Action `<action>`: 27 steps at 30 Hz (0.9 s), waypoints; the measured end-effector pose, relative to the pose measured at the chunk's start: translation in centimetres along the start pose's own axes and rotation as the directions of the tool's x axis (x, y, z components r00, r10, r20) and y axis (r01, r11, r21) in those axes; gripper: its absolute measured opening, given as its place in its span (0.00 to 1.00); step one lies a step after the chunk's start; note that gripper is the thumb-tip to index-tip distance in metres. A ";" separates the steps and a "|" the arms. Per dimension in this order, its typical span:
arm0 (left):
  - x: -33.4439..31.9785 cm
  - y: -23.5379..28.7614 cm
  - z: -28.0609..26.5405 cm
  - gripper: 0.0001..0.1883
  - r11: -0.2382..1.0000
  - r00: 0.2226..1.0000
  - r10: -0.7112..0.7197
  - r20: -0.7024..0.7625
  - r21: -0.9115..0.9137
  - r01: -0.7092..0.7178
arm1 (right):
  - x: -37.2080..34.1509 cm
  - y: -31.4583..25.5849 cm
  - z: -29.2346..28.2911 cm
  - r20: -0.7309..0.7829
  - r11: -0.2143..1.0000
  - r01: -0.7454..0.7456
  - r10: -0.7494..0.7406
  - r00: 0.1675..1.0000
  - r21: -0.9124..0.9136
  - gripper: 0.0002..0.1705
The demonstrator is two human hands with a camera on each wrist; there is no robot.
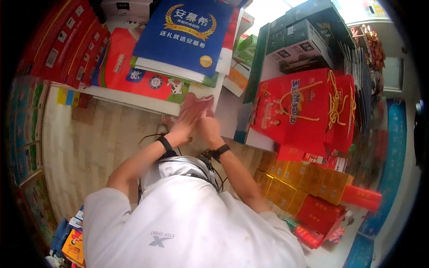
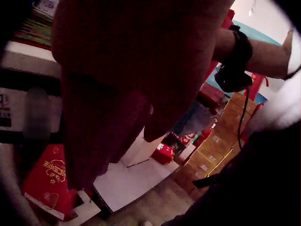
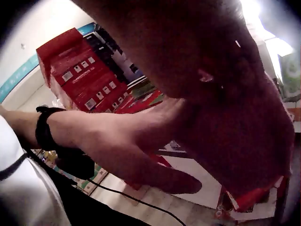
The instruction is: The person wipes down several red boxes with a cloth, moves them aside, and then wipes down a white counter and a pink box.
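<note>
A dark pink cloth (image 1: 196,106) is bunched at the edge of a white counter in the head view. My left hand (image 1: 182,128) rests on its left side with fingers extended. Beside it my right hand (image 1: 208,129) grips the cloth, fingers curled. The cloth (image 2: 108,108) fills much of the left wrist view and hides the fingers there. In the right wrist view, the left hand (image 3: 127,141) has its thumb apart from the fingers, whose ends are hidden near the dark cloth (image 3: 244,127).
A blue box (image 1: 178,35) and a red carton (image 1: 134,71) lie on the counter (image 1: 147,102). Red gift bags (image 1: 295,107) with yellow cords stand right, above golden boxes (image 1: 304,181). Red cartons (image 1: 58,42) are stacked left. Cables hang near the waist.
</note>
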State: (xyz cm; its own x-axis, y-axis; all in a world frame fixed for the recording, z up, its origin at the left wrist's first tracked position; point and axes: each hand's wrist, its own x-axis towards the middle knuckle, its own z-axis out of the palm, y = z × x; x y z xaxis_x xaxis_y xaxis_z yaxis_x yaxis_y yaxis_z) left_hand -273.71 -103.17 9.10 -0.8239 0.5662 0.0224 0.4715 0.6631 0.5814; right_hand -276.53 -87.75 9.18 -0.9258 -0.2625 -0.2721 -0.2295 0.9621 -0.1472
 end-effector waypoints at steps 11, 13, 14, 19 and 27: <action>-6.4 -3.0 0.5 0.43 0.999 0.991 0.029 -0.133 0.035 -0.024 | -2.4 -4.8 0.5 0.049 0.994 0.080 -0.084 0.995 0.080 0.43; -6.7 -2.5 -0.2 0.41 0.993 0.980 -0.103 -0.171 0.043 0.111 | -2.4 -5.2 0.4 0.120 0.983 0.153 -0.165 0.979 0.103 0.44; -6.7 -2.8 -0.3 0.41 0.993 0.980 -0.102 -0.173 0.044 0.111 | -2.3 -5.6 0.5 0.119 0.983 0.154 -0.165 0.979 0.101 0.44; -7.7 -3.6 -2.6 0.41 0.945 0.954 -0.198 -0.224 0.214 0.247 | -2.2 -7.6 0.7 0.187 0.959 0.166 -0.211 0.959 0.231 0.44; -10.0 -7.9 -4.3 0.37 0.905 0.911 -0.280 -0.304 0.231 0.356 | -0.3 -10.2 0.7 0.089 0.879 0.327 -0.378 0.922 0.347 0.47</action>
State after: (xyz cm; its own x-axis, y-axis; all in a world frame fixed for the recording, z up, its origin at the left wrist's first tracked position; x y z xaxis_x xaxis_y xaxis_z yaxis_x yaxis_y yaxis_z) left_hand -270.59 -116.16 7.79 -0.9779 0.1811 0.1047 0.2066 0.9152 0.3461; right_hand -273.68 -97.51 10.08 -0.7398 -0.6121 -0.2794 -0.4002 0.7341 -0.5486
